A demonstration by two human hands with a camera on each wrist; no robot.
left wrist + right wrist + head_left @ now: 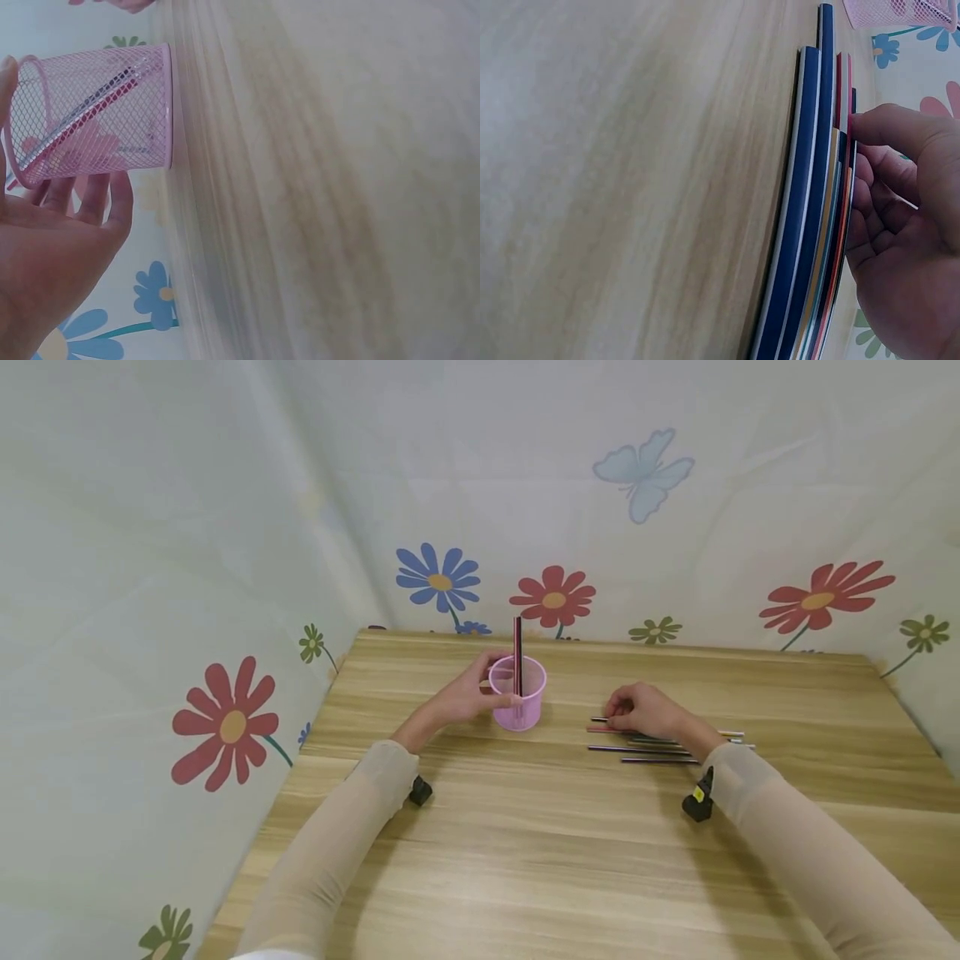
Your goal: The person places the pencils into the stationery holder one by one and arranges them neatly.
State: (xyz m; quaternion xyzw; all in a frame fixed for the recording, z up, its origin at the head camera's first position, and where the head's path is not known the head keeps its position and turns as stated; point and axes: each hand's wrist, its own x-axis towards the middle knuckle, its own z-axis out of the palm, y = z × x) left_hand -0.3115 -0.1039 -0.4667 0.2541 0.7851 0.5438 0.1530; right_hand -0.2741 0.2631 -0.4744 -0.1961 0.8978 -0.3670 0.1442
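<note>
My left hand (468, 693) holds a pink mesh pen cup (528, 714), fingers round the far side and thumb across the near side. The cup stands upright on the table; pencils (517, 647), one dark and one reddish, lean inside it, as the left wrist view also shows through the mesh. To the right, my right hand (648, 710) is low over a loose group of striped pencils (645, 749). In the right wrist view, its thumb and curled fingers pinch at a red-striped pencil (844, 90) on the group's far side; the fingers partly hide the grip.
Navy pencils (799, 165) lie nearest my side of the group, roughly parallel with the others. The wooden table (480, 860) ends at a pale cloth backdrop (487, 485) printed with flowers and a butterfly. A small black camera (699, 797) sits at the right wrist.
</note>
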